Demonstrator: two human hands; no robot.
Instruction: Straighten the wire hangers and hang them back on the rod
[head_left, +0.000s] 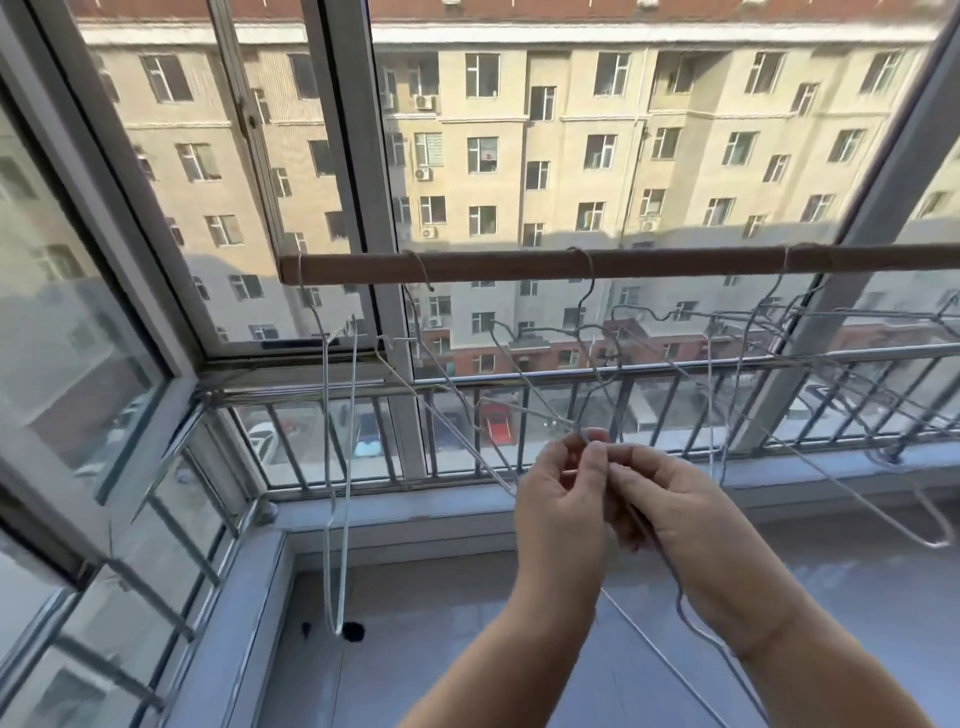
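Single wide-angle view, worn at head height, faced forward and slightly down, left hand (558, 501) and right hand (675, 514) framed close at lower centre, rod (519, 266) seen across mid-frame beyond them, window frame (358, 156) and building opposite (571, 156) farther off.

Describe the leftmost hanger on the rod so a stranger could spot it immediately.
Find the brown rod across the window. At its left end hangs the leftmost hanger, squashed into a long narrow loop dropping straight down; neighbours to its right splay wide and tangle.
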